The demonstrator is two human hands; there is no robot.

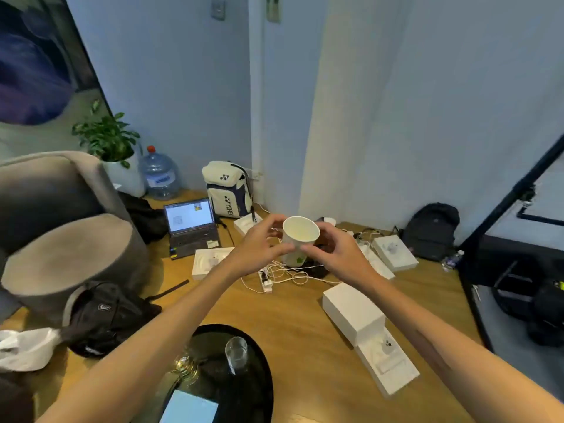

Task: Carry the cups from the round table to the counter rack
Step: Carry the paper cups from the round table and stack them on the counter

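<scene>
A white paper cup (300,236) with a green mark near its base is held up in front of me, its open mouth tilted toward the camera and empty inside. My left hand (259,244) grips its left side and my right hand (334,253) grips its right side. Below, near the bottom edge, stands the dark round table (259,370) with a clear glass cup (236,353) upright on it and a second glass object (185,366) beside it. The counter rack is not in view.
On the wooden floor lie a laptop (192,227), white boxes (354,312), a power strip with tangled cables (274,276) and backpacks (106,315). A grey armchair (61,233) stands left, a black frame (512,193) right. A blue-white book (190,407) rests on the round table.
</scene>
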